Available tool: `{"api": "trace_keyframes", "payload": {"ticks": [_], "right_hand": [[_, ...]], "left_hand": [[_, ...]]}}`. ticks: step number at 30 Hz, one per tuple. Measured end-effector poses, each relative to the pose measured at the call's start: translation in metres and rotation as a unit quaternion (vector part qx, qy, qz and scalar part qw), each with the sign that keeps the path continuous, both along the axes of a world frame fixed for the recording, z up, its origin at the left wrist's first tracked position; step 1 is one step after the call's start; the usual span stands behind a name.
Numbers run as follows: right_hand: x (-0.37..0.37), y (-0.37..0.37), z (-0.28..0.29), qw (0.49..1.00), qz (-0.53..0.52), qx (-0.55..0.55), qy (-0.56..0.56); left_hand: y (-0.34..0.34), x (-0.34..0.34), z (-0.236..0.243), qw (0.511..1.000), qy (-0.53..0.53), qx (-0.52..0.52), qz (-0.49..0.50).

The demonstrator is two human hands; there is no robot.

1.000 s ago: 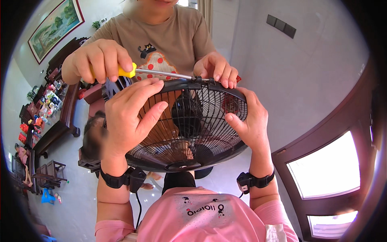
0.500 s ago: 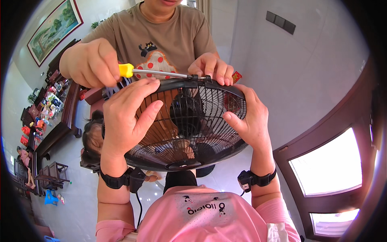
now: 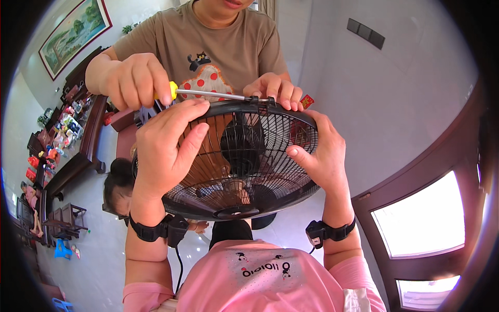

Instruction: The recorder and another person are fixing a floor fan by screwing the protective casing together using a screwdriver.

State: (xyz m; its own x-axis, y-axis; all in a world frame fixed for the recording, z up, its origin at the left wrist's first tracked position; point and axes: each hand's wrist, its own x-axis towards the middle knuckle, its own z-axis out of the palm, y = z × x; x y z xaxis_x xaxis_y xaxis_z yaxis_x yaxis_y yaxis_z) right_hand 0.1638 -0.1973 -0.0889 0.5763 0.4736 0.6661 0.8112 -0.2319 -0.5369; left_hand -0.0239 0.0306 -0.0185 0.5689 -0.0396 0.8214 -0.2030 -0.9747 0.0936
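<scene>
A black fan guard with the fan's motor inside faces me, tilted. My left hand grips its rim at the left, thumb in front of the wires and fingers over the top edge. On the opposite side my right hand clasps the rim in the same way. A person across from me holds a screwdriver by its yellow handle, its metal shaft lying along the top rim. The shaft's tip is at the black clip on the rim, where that person's other hand pinches; the tip itself is hard to make out.
A child's head is low at the left, close to my left forearm. Farther left stand a long dark wooden table with many items, a wooden chair and a blue stool. A brown framed door is at the right.
The other person's hand has shifted right and turned on the screwdriver handle, covering more of it. The child's head has dropped lower. My hands keep their places on the rim.
</scene>
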Motion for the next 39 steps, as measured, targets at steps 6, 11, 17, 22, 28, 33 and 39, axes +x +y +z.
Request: {"api": "trace_keyframes", "payload": {"ticks": [6, 11, 17, 22, 28, 33, 39], "right_hand": [[0.001, -0.001, -0.002, 1.000, -0.009, -0.001, 0.006], [0.001, 0.000, -0.003, 1.000, 0.002, 0.018, 0.019], [0.004, -0.001, -0.005, 1.000, -0.010, 0.015, 0.001], [0.000, 0.001, -0.002, 1.000, -0.009, 0.024, -0.003], [-0.003, 0.002, 0.001, 1.000, -0.017, 0.007, -0.014], [-0.003, 0.000, 0.002, 1.000, -0.019, 0.005, -0.018], [-0.005, 0.003, 0.005, 1.000, -0.009, -0.007, -0.021]], "left_hand": [[-0.005, 0.001, -0.006, 0.997, -0.018, -0.065, 0.039], [-0.010, -0.006, -0.008, 0.996, -0.045, -0.009, 0.079], [-0.006, -0.022, -0.010, 0.993, -0.024, 0.064, 0.101], [0.023, -0.055, -0.033, 0.991, 0.015, -0.062, 0.117], [0.031, -0.057, -0.038, 0.987, 0.047, -0.022, 0.154], [0.031, -0.054, -0.039, 0.975, 0.073, 0.029, 0.210], [0.033, -0.056, -0.040, 0.971, 0.068, 0.042, 0.227]]}}
